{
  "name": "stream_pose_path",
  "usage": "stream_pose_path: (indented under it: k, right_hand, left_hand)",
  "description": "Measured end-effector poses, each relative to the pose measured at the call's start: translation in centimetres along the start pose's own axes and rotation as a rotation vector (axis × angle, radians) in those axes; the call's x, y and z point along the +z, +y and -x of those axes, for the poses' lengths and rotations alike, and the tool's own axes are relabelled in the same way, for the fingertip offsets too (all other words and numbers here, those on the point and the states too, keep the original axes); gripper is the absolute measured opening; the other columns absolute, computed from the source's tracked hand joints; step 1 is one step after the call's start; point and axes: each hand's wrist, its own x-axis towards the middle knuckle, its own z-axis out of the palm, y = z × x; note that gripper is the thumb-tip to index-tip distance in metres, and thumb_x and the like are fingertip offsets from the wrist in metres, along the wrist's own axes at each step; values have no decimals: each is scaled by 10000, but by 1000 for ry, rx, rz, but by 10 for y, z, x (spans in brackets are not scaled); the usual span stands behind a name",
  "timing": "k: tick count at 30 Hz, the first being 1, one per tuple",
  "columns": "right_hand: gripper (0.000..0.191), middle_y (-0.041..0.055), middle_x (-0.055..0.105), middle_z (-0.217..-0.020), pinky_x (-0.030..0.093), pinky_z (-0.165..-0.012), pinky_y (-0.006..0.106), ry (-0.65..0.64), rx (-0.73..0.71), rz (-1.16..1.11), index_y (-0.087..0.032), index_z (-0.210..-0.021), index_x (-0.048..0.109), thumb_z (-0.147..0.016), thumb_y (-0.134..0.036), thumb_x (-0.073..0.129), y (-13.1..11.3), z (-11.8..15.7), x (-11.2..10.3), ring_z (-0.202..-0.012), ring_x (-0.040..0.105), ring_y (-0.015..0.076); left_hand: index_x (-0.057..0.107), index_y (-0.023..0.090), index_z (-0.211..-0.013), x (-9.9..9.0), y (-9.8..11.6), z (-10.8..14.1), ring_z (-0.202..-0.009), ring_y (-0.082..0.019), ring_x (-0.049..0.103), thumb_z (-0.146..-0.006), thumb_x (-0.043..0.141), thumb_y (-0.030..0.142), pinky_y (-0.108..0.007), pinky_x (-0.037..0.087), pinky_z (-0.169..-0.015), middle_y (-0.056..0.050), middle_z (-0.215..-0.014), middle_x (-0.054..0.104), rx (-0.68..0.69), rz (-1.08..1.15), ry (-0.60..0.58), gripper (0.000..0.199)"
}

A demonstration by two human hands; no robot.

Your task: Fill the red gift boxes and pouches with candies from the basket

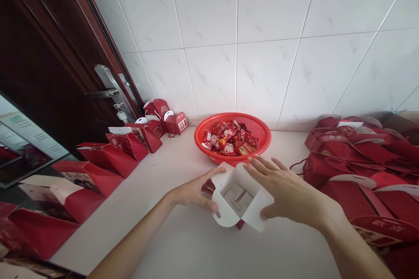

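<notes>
Open box: the box (pixel 238 199) is in the middle of the table (pixel 183 244), mouth up, white inside with a bit of red outside peeking out underneath. Flaps splayed outward, and you can see right down to the interlocked bottom tabs. Can't tell if it's fully resting on the tabletop.
Left hand: the left hand (pixel 194 192) is at the box's left corner, thumb on the near flap, forefinger along the far one. Can't tell if it's actually clamped.
Right hand: the right hand (pixel 288 192) is spread wide over the right side, thumb apart from the fingers and up against the right flap.
Candy basket: red plastic basket (pixel 266 137) just behind the box, heaped with red-wrapped sweets (pixel 225 135).
Left side: a row of red boxes (pixel 98 161) lines the table edge, running back to the corner.
Right side: big pile of red cartons (pixel 347 152), some with rounded white-backed handles.
Background: tiled wall (pixel 209 8), dark wooden door (pixel 49 22), keys (pixel 122 116) hanging by the handle (pixel 109 92).
</notes>
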Motion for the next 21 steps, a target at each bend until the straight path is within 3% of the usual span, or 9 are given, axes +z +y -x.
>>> stream_pose_path:
  k: [3, 5, 7, 11, 16, 21]
  right_hand:
    - [1017, 197, 303, -1646, 281, -1182, 599, -12, 77, 65, -191, -1596, 315, -715, -264, 819, -7, 3, 1, -1496, 313, 428]
    - [1000, 227, 455, -1549, 433, -1045, 550, -44, 127, 48, -171, -1566, 358, -697, -323, 830, -3, 1, 1, -1333, 523, 450]
    - [981, 212, 607, -1389, 492, -917, 487, -80, 134, -8, -176, -1526, 404, -673, -398, 832, 6, -4, 0, -1176, 629, 430]
    - [950, 152, 700, -1218, 484, -877, 433, -144, 85, -105, -217, -1502, 425, -663, -434, 814, 27, -14, -2, -1168, 625, 402]
    - [1041, 161, 657, -1333, 453, -964, 469, -120, 89, -151, -233, -1586, 325, -680, -430, 799, 37, -12, -8, -1275, 556, 409]
    - [951, 141, 549, -1498, 441, -1029, 500, -36, 82, -168, -252, -1576, 389, -739, -521, 750, 38, -3, -14, -1356, 494, 430]
  left_hand:
    - [192, 268, -1601, 0, -1, -1, -1250, -324, 585, -572, 934, 417, -519, 408, -1093, -134, -1312, 639, -5, 10, -13, 1278]
    - [198, 271, -1599, 1, -2, -3, -1256, -326, 584, -581, 932, 414, -524, 414, -1088, -136, -1311, 640, 6, 23, -16, 1263]
    - [214, 282, -1593, 1, -4, -5, -1269, -327, 578, -592, 928, 416, -523, 423, -1082, -136, -1336, 627, 27, 34, -18, 1236]
    - [249, 267, -1583, 2, -5, -11, -1289, -331, 562, -601, 922, 448, -507, 431, -1089, -150, -1402, 586, 72, -11, 29, 1205]
    - [348, 293, -1554, 4, 1, -10, -1356, -347, 504, -602, 916, 483, -459, 432, -1115, -134, -1655, 287, 151, -139, 107, 1124]
    - [291, 289, -1593, 6, 17, 1, -1312, -326, 545, -712, 854, 494, -462, 433, -1112, -125, -1561, 464, 172, -217, 79, 1065]
